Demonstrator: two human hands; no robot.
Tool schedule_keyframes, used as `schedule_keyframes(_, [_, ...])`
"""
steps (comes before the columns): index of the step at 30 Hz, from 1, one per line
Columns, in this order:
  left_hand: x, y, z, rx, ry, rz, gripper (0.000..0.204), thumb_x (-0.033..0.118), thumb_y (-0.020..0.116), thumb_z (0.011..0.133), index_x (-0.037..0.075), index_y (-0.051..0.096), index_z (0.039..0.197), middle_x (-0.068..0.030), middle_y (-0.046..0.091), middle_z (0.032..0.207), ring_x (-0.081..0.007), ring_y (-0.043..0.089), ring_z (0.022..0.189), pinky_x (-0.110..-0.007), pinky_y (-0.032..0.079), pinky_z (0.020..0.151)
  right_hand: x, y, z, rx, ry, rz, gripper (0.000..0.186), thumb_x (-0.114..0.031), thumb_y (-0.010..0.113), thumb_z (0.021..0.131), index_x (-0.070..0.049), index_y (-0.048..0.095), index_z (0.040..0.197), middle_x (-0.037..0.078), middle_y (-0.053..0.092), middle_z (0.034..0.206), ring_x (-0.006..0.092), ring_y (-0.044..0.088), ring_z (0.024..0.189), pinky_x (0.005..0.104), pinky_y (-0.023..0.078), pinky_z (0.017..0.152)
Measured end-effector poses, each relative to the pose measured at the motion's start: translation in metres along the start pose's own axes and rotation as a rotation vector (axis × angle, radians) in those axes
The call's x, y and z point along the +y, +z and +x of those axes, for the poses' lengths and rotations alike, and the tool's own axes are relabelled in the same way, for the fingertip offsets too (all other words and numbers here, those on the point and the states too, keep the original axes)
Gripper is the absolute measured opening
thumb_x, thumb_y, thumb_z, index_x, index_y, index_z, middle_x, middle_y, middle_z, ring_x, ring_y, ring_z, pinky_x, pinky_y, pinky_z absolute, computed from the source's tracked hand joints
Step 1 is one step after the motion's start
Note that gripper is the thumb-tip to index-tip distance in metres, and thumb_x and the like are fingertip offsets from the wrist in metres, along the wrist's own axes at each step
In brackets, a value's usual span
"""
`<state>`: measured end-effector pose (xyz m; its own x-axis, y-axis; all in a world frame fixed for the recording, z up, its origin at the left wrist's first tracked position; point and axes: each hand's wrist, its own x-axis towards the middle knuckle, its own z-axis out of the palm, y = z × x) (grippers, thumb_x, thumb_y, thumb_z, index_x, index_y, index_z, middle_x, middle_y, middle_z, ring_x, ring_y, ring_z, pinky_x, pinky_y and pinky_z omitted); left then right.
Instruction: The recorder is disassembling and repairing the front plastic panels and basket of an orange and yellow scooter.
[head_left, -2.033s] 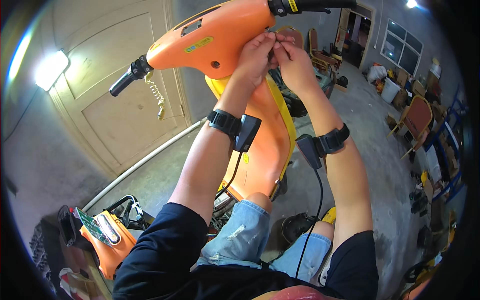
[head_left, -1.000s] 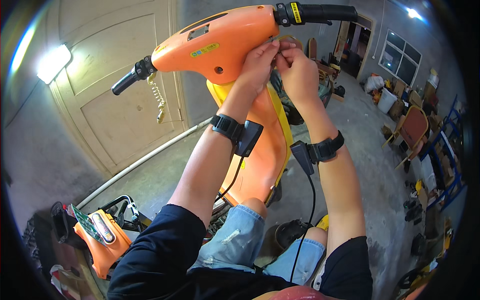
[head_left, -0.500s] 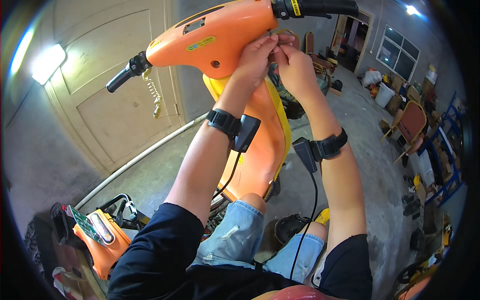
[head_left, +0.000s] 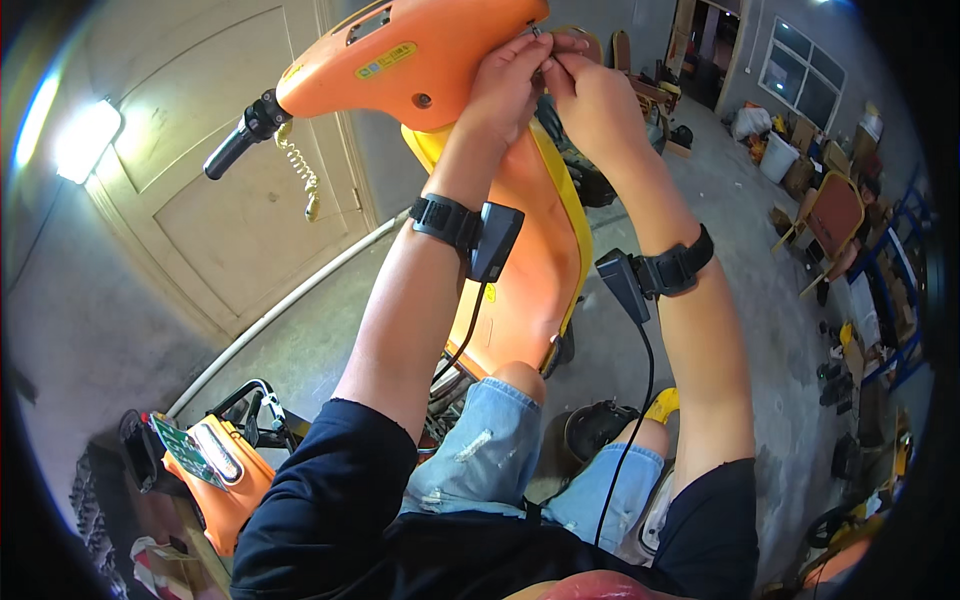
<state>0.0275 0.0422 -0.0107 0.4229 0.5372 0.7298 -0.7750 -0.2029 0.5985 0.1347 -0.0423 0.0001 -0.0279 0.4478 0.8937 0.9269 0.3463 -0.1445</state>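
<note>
An orange plastic handlebar cover [head_left: 400,75] of a scooter fills the top of the view, with a round screw hole low on its face. At its right end my left hand [head_left: 508,85] is closed, its thumb and fingers pinched beside the cover's edge. A tiny dark metallic piece [head_left: 537,31] shows at those fingertips, too small to name for sure. My right hand [head_left: 600,105] meets the left there, thumb and forefinger pinched together. Whatever lies between its fingers is hidden. Below both hands stretches the scooter's orange front body panel [head_left: 515,290] with yellow edging.
A black handlebar grip [head_left: 232,145] sticks out left, and a coiled cable [head_left: 303,175] dangles beneath it. At lower left sits an orange part [head_left: 228,490] bearing a green circuit board [head_left: 187,448]. Chairs, boxes and a white bucket [head_left: 778,158] line the right side.
The view has shifted, so the handlebar cover sits higher and its right grip has left the picture. Both hands remain pinched together at the cover's right end.
</note>
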Motion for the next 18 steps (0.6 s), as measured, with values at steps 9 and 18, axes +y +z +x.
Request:
schedule_keyframes(9, [-0.0035, 0.0011, 0.0005, 0.056, 0.013, -0.012, 0.025, 0.015, 0.053, 0.106, -0.003, 0.066, 0.117, -0.0096, 0.07, 0.116, -0.0202, 0.065, 0.11, -0.033, 0.05, 0.101, -0.0092, -0.0023, -0.0001, 0.134, -0.002, -0.151, 0.023, -0.032, 0.069, 0.093, -0.011, 0.073, 0.101, 0.016, 0.073, 0.083, 0.0374, 0.072, 0.08, 0.0494, 0.057, 0.069])
schedule_keyframes(18, [0.0007, 0.0039, -0.0016, 0.014, 0.012, 0.016, 0.026, 0.015, 0.049, 0.107, -0.005, 0.063, 0.118, -0.0177, 0.069, 0.122, -0.0245, 0.066, 0.112, -0.037, 0.052, 0.104, -0.0046, 0.0, -0.0012, -0.005, 0.011, -0.072, 0.025, -0.031, 0.062, 0.097, -0.008, 0.071, 0.099, 0.019, 0.072, 0.083, 0.0418, 0.07, 0.08, 0.0533, 0.055, 0.071])
